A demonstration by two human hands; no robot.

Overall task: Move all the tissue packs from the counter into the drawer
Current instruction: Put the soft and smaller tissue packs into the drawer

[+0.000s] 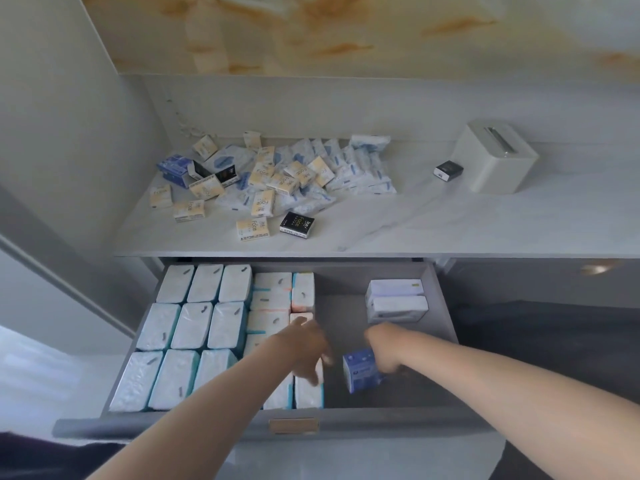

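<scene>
- Clasps a blue pack (pixel 358 370) in the right grip (pixel 384 351), fingers curled round its right end, low inside the drawer (pixel 346 299).
- Holds that pack over the drawer's bare right half, tilted a little, long axis near upright in view; sits just left of and below the wrist, against the palm. Cannot tell whether it rests on the drawer floor yet.
- Hangs the left grip (pixel 304 344) loose and spread, blurred, over the white packs (pixel 308 393) of the middle column; carries nothing that shows.
- Leaves the pile (pixel 277 174) heaped on the surface (pixel 450 220), up and ahead of both grips and well apart from them, with a black pack (pixel 297 224) lying nearest the front edge.
- Appears to be placing the blue pack, with most of the task left to do.
- Calls next for a reach up and forward; pile lies left of centre, so likely nearer the left grip, already free.
- Keeps a tissue box (pixel 495 157) and a small dark pack (pixel 448 170) far right on the surface, and two pale packs (pixel 394 299) at the drawer's back right.
</scene>
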